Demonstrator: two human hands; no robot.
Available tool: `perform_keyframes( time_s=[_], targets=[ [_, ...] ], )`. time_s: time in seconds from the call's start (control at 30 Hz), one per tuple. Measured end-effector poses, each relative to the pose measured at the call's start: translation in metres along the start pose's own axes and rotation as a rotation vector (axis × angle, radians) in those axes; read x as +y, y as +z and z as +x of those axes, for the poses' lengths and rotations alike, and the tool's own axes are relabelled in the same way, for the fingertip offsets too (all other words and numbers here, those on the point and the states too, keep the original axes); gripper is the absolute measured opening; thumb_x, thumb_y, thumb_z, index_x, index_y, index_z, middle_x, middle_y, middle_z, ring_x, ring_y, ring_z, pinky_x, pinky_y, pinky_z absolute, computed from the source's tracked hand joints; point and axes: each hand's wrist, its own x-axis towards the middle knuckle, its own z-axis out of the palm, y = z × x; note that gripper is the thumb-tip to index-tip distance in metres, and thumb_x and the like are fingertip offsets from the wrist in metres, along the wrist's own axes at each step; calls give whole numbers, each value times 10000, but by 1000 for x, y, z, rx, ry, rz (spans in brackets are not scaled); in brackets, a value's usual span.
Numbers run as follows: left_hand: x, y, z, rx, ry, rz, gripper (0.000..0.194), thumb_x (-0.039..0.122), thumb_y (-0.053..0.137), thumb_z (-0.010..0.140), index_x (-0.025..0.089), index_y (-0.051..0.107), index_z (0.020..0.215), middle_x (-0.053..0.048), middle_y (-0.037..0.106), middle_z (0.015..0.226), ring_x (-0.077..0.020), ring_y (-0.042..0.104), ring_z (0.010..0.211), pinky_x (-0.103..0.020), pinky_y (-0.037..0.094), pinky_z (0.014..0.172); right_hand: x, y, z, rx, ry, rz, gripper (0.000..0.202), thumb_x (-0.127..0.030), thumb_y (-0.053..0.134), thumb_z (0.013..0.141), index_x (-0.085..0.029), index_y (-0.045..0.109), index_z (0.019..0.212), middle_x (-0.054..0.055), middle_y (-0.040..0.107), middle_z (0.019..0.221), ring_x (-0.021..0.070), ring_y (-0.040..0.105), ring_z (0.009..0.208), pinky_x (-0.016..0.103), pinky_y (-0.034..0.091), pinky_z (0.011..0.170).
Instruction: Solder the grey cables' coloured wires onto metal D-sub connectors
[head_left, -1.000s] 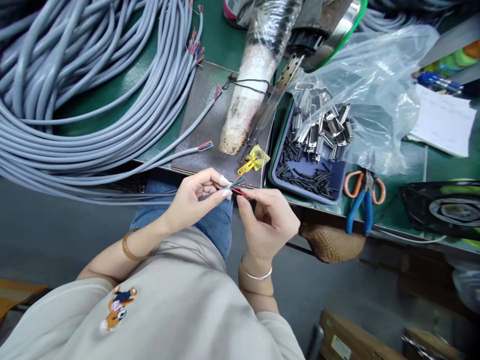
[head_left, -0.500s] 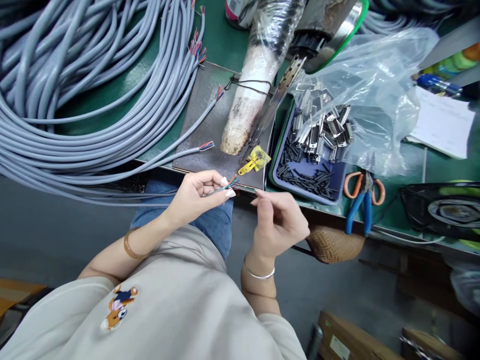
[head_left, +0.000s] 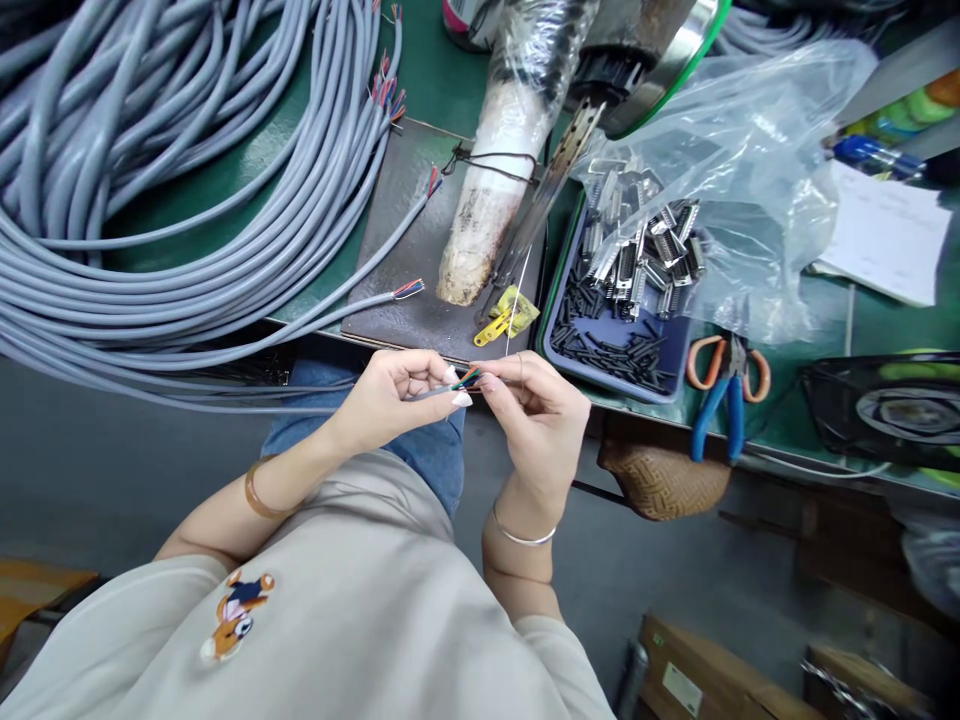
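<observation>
My left hand is closed on the end of a grey cable, pinched between thumb and fingers. Short coloured wires, green and orange among them, stick out of that end to the right. My right hand meets them there, its thumb and forefinger closed on the wire tips. A thin white strand rises from near the right fingertips; what it is I cannot tell. Just beyond my hands a yellow clip lies on a dark plate at the bench edge.
Looped grey cables cover the bench's left side. A plastic-wrapped post stands over the plate. On the right are a blue tray of metal connectors and black sleeves, a clear bag, pliers, paper and a small fan.
My right hand has moved left to the coloured wires and closed on their tips. The thin white strand now shows above it. My left hand has barely moved.
</observation>
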Motion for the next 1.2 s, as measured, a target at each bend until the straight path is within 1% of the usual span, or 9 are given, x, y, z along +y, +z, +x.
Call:
perform_keyframes(
  time_s=[0.2, 0.33, 0.53, 0.63, 0.73, 0.83, 0.93, 1.07, 1.2],
  targets=[
    [-2, -2, 0, 14, -1, -9, 430, 343, 994, 616, 147, 634, 747, 65, 551, 603, -41, 464, 523, -166, 454, 524, 0, -2, -4, 30, 12, -10, 107, -300, 733, 930, -244, 823, 945, 10, 659, 784, 118, 572, 654, 249, 403, 525],
    [-5, -5, 1, -3, 80, 35, 407, 352, 978, 651, 150, 646, 770, 43, 593, 646, -48, 494, 542, -172, 472, 544, -3, -4, -9, 52, -44, -41, 133, -334, 724, 940, -246, 822, 926, 28, 702, 799, 141, 621, 682, 262, 432, 521],
    [-13, -15, 3, -2, 256, 166, 331, 353, 936, 696, 155, 675, 742, 7, 621, 662, -65, 520, 556, -171, 412, 501, -11, -3, -19, -64, -291, -137, 158, -272, 687, 966, -307, 811, 1057, 3, 744, 830, 125, 655, 666, 259, 453, 509],
    [-18, -24, 5, -88, 305, 171, 353, 382, 918, 717, 169, 637, 715, 13, 602, 623, -57, 469, 496, -182, 358, 455, -15, 3, -24, -124, -468, -202, 216, -250, 664, 982, -300, 780, 1157, -12, 765, 868, 105, 667, 660, 259, 485, 544],
    [-21, -31, 6, -125, 302, 146, 406, 419, 924, 708, 185, 592, 703, 15, 592, 603, -73, 493, 498, -191, 354, 451, -15, 8, -28, -102, -576, -211, 250, -280, 655, 990, -285, 755, 1219, -15, 763, 830, 114, 672, 639, 275, 479, 537],
    [-22, -34, 7, -112, 278, 154, 434, 462, 907, 718, 190, 570, 687, 7, 593, 603, -78, 501, 505, -196, 357, 457, -14, 10, -28, 27, -543, -211, 238, -257, 682, 964, -315, 765, 1179, -28, 752, 776, 127, 666, 609, 281, 493, 527],
    [-23, -35, 6, -110, 268, 160, 432, 487, 874, 746, 188, 568, 684, 4, 595, 606, -61, 443, 476, -203, 360, 461, -13, 8, -26, 148, -416, -252, 188, -205, 724, 923, -316, 783, 1063, -23, 749, 776, 130, 639, 591, 273, 481, 498],
    [-23, -32, 5, -113, 250, 179, 424, 485, 873, 743, 183, 578, 702, 3, 596, 637, -57, 441, 485, -199, 359, 459, -14, 6, -19, 94, -280, -264, 136, -192, 745, 914, -290, 796, 994, -2, 748, 838, 106, 579, 579, 255, 425, 476],
    [-19, -27, 4, -128, 195, 193, 364, 366, 875, 736, 179, 563, 727, 9, 582, 671, -68, 493, 532, -173, 375, 461, -14, 7, -14, 18, -248, -212, 147, -194, 734, 931, -285, 808, 1020, 8, 750, 878, 107, 608, 642, 247, 441, 513]
  ],
)
